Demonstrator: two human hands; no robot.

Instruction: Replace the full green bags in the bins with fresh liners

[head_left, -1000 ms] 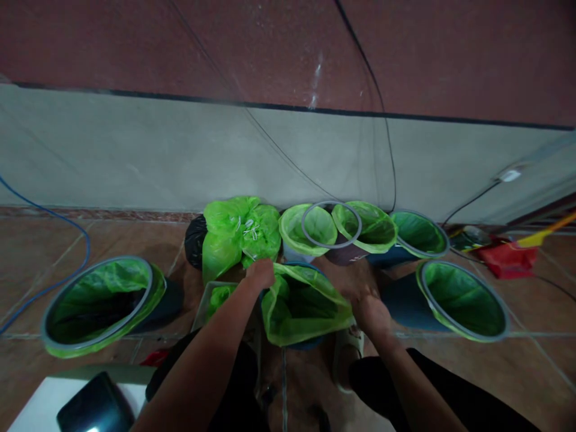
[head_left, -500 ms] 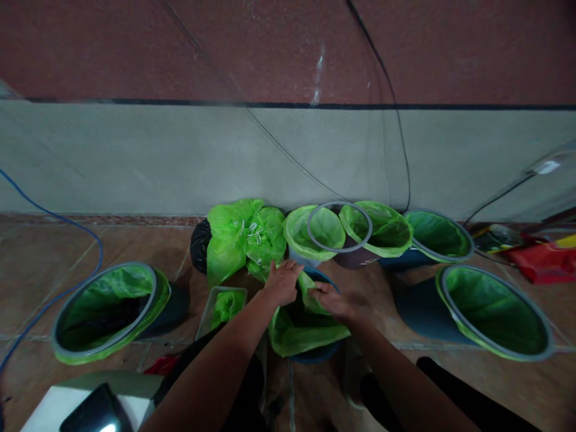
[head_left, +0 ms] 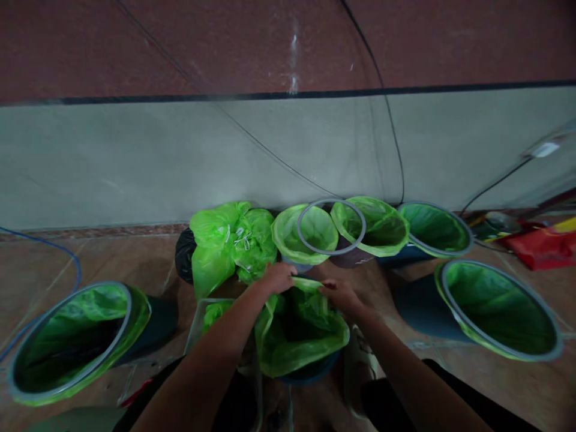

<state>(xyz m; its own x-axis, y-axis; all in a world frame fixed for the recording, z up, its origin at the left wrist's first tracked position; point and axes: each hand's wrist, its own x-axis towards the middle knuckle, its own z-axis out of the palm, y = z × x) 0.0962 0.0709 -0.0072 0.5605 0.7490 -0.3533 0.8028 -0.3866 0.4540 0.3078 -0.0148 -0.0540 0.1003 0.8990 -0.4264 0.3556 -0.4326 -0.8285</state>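
Note:
A green bin liner point(head_left: 301, 355) is spread inside a blue bin point(head_left: 312, 373) between my feet, its near edge folded over the rim. My left hand point(head_left: 278, 278) pinches the liner's far edge at the back of the bin. A short way to the right, my right hand point(head_left: 342, 297) grips the same edge with bent fingers. Between the two hands the edge is drawn across the far rim. The bottom of the bin is dark.
Lined bins stand at left point(head_left: 72, 342), at right point(head_left: 499, 312) and along the wall. A loose grey ring point(head_left: 300, 231) lies over two of them. Tied green bags point(head_left: 213, 240) and a black bag point(head_left: 184, 255) sit by the wall. A tray point(head_left: 194, 330) holds green plastic.
The liner's far edge has been spread out to the back rim. My left hand has closed on it, and my right hand has shifted slightly right. The view has turned a little.

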